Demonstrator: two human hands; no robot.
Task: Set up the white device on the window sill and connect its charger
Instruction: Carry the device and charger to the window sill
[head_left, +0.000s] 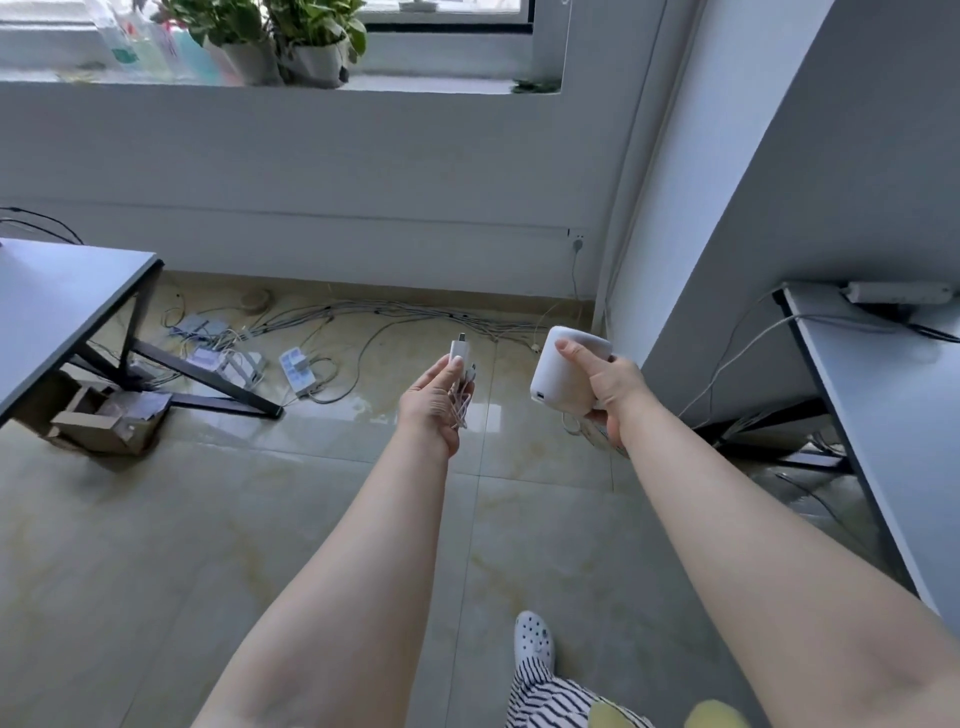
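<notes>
My right hand (605, 387) grips the white device (558, 371), a rounded white block with a small port low on its side, held out over the floor. My left hand (436, 402) holds the white charger plug (460, 353) between thumb and fingers, with its thin white cable bunched in the palm. Both hands are at mid-frame, a short gap apart. The window sill (431, 84) lies far ahead at the top, above a grey wall. A wall socket (577, 242) with a plug in it sits low on that wall, near the corner.
Two potted plants (306, 41) and several bottles (150, 49) stand on the sill's left part. Power strips (297, 368) and tangled cables lie on the tiled floor below. A dark table (62, 306) stands left with a cardboard box (109, 422) under it; another desk (883, 374) stands right.
</notes>
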